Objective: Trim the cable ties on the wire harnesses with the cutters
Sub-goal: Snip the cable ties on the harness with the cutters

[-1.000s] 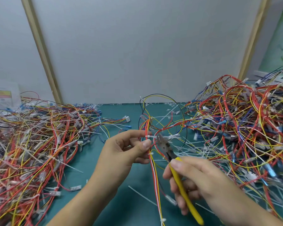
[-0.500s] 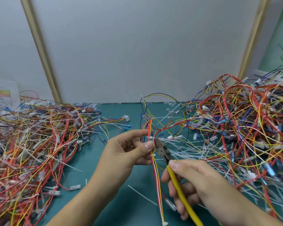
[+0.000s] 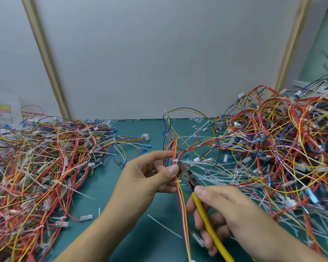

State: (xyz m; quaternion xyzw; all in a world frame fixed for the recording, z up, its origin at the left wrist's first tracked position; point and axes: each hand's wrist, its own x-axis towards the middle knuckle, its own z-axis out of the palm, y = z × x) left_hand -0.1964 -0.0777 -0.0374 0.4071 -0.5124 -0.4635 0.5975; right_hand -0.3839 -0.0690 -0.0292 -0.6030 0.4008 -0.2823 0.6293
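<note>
Above the teal worktop, left grip pinched the red, yellow and white wire harness just below its white cable tie, while right grip, curled round the yellow-handled metal cutters, held their tips at that tie.

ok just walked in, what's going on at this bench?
A person is trimming ties on wire harnesses. Their left hand pinches a thin bundle of red, yellow and white wires beside a white plastic cable tie. The right hand grips yellow-handled metal cutters, nose at that tie. On the teal mat sit a left heap of tangled harnesses, a right heap and cut white tie tails.
</note>
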